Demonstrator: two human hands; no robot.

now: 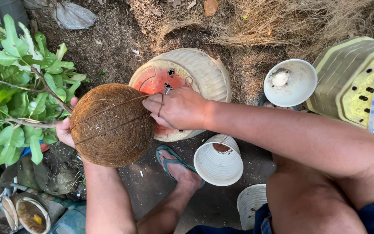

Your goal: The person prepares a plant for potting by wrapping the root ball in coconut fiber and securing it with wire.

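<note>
A: Quick pass. Coconut husk ball point(112, 125), brown and fibrous, is up off the ground between both hands, with thin wire point(109, 108) running across its face in two or three strands.

B: Left hand point(66, 130)?

A: I see it cupped under and behind the ball, only thumb and palm edge showing. I'd say it's there to steady the ball. Its grip looks wrapped on the ball, but the fingers are hidden behind the husk, so I can't tell how tight.

B: Right hand point(178, 108)?

A: Fingers curled shut, pinching the wire at the ball's right edge; a loop comes round the index finger. I read that as keeping the strands taut. A ring shows on one finger.

B: Around them?

A: Just behind the right hand, an overturned ribbed pot with a reddish base point(182, 78), holes in it. Below that hand, a sandalled foot point(176, 167) and a small white ribbed pot point(218, 160) lying on its side. Further right, a white pot point(290, 83), then a yellow perforated basket point(360, 82). Beyond the left hand, a leafy green plant point(14, 86).

B: Unclear bits?

A: Where the wire ends, I can't make out. Another white pot point(249, 203) is half hidden by the knee, and the basket is cut off at the frame edge.
</note>
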